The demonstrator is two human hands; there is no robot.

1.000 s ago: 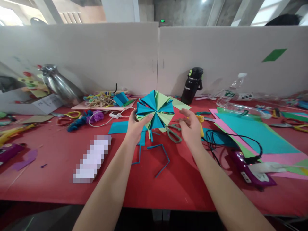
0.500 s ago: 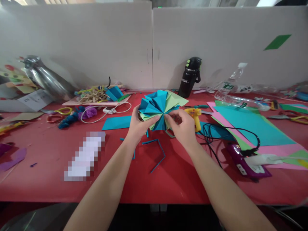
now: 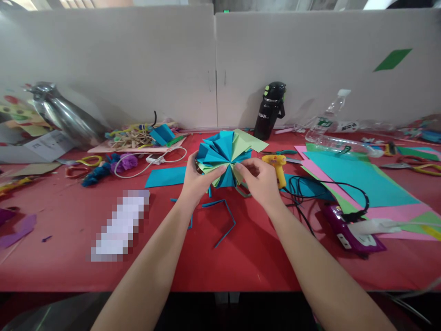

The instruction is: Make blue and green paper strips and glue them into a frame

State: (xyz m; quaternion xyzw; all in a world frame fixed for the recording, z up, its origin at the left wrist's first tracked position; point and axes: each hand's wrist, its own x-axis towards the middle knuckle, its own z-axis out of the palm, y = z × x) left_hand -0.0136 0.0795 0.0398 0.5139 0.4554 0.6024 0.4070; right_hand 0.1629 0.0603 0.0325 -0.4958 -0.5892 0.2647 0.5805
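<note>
Above the red table, both hands hold a folded paper rosette (image 3: 223,146) of blue and pale green pleats fanning out from one centre. My left hand (image 3: 200,177) grips its left side, the thumb lying across the front toward the centre. My right hand (image 3: 259,177) pinches the pleats just right of the centre with thumb and forefinger. Behind the right hand sits a yellow glue gun (image 3: 278,169). Thin folded blue paper strips (image 3: 225,216) lie below the rosette. A flat blue paper piece (image 3: 165,176) rests left of my left hand.
Coloured paper sheets (image 3: 358,177), a purple power strip (image 3: 351,234) and black cables (image 3: 310,186) occupy the right. A black bottle (image 3: 268,112) and a clear plastic bottle (image 3: 327,122) stand at the back. A steel jug (image 3: 65,115) and yellow-handled scissors (image 3: 90,161) are on the left.
The view has shifted slightly. Both hands keep their grip on the rosette, with almost no movement of the fingers.
</note>
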